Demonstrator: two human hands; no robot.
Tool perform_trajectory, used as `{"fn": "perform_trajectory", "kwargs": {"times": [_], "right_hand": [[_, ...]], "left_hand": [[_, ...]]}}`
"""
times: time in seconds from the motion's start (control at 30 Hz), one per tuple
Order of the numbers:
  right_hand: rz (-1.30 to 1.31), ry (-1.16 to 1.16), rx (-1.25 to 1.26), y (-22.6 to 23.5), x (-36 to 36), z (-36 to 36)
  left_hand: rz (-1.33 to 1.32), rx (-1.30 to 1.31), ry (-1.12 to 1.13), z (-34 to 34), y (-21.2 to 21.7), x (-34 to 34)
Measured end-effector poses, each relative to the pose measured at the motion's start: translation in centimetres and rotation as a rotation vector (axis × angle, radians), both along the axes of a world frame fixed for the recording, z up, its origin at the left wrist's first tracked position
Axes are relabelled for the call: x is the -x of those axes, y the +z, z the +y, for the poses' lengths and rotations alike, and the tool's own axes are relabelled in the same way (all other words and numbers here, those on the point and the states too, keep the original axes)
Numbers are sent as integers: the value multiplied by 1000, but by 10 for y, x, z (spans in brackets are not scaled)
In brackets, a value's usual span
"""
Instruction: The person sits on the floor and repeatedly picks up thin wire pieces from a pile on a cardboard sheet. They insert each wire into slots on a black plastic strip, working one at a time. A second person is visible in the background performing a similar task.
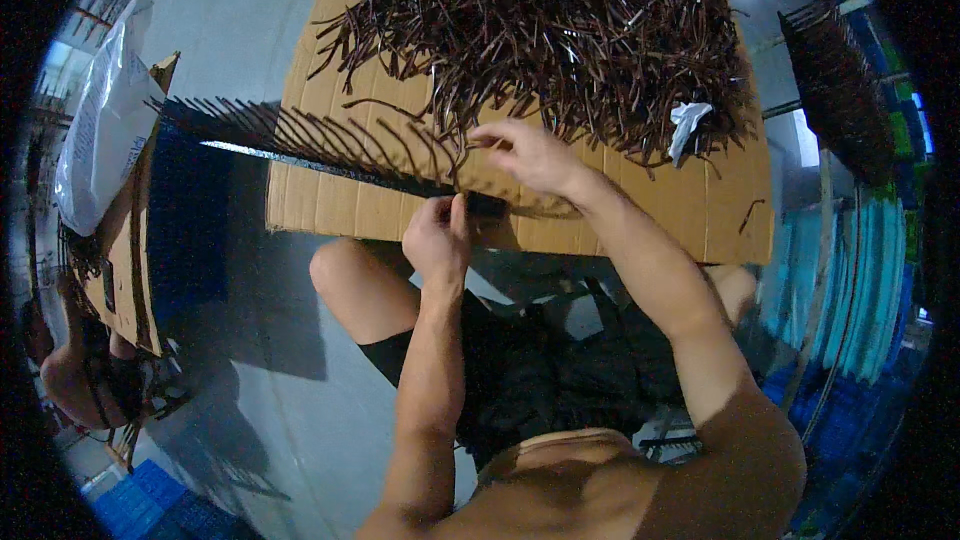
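Note:
A long dark bar [330,168] with a pale shiny edge runs from the far left to the cardboard's near edge. Along it stands a row of thin brown curved sticks [350,140], spaced like comb teeth. My left hand [437,240] is closed around the bar near its right end, thumb on top. Just above and to the right, my right hand [535,155] has its fingers loosely bent and apart, pointing left. Its fingertips are close to the last stick in the row; whether they touch it is hard to see.
A big heap of loose brown sticks [560,30] covers the far part of the cardboard sheet [380,210]. A crumpled white scrap [688,125] lies on the heap's right side. At left are a clear plastic bag [105,130] and another person [85,380]. A filled rack [840,90] hangs at right.

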State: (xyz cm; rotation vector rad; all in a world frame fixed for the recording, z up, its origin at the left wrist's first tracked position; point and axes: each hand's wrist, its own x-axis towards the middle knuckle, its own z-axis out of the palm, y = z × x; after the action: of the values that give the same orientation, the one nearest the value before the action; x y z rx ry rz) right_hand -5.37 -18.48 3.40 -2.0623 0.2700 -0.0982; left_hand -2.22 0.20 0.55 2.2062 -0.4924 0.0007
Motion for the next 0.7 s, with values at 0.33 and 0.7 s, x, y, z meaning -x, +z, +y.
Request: {"fn": "perform_trajectory", "kwargs": {"times": [0.33, 0.7], "right_hand": [[-61, 160, 1442, -39, -19, -35], [-23, 167, 741, -21, 19, -12]], "left_hand": [[-68, 102, -137, -5, 3, 9], [-82, 80, -165, -2, -5, 6]]}}
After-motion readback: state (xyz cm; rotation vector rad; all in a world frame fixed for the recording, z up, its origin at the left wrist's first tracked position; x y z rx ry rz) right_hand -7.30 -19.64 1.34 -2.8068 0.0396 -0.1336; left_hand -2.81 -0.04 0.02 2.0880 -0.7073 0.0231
